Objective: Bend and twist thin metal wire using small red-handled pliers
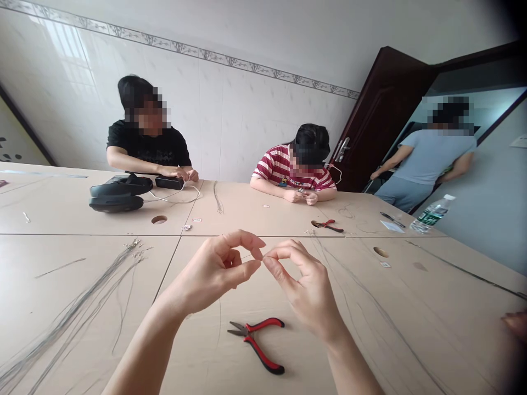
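Note:
My left hand [214, 269] and my right hand [307, 282] meet fingertip to fingertip above the table. The right thumb and index finger are pinched on a thin cord [247, 257], a short stretch of which shows inside the curl of the left fingers. My left thumb and fingertips close around the same spot; the cord's end there is too small to make out. A faint strand [219, 323] hangs or lies below the left hand. Beneath both hands, red-and-black pliers [257, 343] lie on the table with their jaws apart.
Bundles of thin cords with metal ends [102, 280] lie at left, more cords [362, 291] at right. Across the table [185, 356] sit two people, near a black case [117, 195] and second pliers [329, 225]. A water bottle [432, 214] stands far right; another person is by the door.

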The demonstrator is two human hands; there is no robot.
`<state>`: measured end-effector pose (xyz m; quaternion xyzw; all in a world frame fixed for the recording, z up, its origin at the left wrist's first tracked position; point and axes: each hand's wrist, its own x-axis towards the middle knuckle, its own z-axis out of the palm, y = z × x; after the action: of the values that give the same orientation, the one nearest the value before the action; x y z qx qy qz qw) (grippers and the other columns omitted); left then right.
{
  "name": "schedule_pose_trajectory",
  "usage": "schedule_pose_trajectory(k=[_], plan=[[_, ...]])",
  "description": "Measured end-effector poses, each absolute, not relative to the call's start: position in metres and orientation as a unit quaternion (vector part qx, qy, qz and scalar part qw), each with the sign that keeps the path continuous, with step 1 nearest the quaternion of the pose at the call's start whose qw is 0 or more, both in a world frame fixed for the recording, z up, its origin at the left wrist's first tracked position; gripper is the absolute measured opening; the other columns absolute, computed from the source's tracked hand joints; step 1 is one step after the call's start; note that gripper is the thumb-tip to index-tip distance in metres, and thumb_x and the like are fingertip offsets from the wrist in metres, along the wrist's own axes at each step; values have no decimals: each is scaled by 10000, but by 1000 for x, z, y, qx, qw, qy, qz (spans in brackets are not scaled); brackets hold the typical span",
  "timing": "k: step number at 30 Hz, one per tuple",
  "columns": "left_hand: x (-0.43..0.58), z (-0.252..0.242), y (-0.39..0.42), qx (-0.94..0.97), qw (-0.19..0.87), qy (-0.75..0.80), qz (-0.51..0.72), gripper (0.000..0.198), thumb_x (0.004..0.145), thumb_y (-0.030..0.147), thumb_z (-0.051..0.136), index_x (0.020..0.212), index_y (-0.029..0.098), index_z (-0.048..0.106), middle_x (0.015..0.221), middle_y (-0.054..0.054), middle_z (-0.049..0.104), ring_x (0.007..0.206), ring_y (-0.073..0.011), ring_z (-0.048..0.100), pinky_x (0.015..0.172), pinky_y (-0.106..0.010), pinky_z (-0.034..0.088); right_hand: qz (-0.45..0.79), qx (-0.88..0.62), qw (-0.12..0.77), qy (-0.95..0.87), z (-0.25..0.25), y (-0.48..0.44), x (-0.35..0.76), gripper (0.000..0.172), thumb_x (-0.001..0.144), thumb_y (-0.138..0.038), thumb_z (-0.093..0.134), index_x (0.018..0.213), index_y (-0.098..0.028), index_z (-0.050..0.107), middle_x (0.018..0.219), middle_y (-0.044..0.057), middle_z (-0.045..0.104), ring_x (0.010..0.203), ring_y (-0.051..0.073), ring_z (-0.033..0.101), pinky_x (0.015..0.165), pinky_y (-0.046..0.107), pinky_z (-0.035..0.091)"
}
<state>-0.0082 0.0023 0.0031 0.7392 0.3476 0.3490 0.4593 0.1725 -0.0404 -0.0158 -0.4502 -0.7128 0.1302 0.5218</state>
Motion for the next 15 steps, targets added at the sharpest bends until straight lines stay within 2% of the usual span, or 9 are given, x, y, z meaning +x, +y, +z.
schedule_pose_trajectory(k=[2, 4, 10, 15], plan=[[-9, 3, 2, 743, 454, 350, 345, 141, 864, 320, 607, 942, 210, 646, 550, 67, 432, 486, -79, 348, 443, -202, 308, 180, -455, 520, -700, -15, -42, 174, 144, 945, -289, 567, 823, -236, 622, 868, 11, 662, 844, 171, 611, 784, 310, 481], [-9, 4, 1, 745, 448, 355, 344, 146, 867, 338, 611, 918, 212, 662, 487, 83, 364, 465, -78, 335, 434, -198, 295, 227, -458, 514, -689, -14, -43, 175, 156, 940, -321, 576, 824, -234, 634, 877, 7, 667, 856, 167, 615, 807, 301, 478], [-6, 6, -1, 743, 434, 363, 357, 163, 841, 358, 655, 822, 199, 690, 488, 69, 426, 464, -69, 378, 441, -182, 352, 350, -449, 493, -658, -10, -44, 180, 195, 925, -375, 598, 816, -221, 648, 850, -16, 659, 849, 138, 598, 817, 262, 449], [-5, 5, -1, 753, 419, 350, 366, 166, 852, 334, 641, 775, 193, 682, 563, 52, 482, 487, -60, 423, 461, -166, 388, 372, -459, 483, -646, -8, -45, 180, 228, 912, -402, 600, 821, -204, 666, 841, 3, 666, 858, 161, 594, 823, 294, 445]])
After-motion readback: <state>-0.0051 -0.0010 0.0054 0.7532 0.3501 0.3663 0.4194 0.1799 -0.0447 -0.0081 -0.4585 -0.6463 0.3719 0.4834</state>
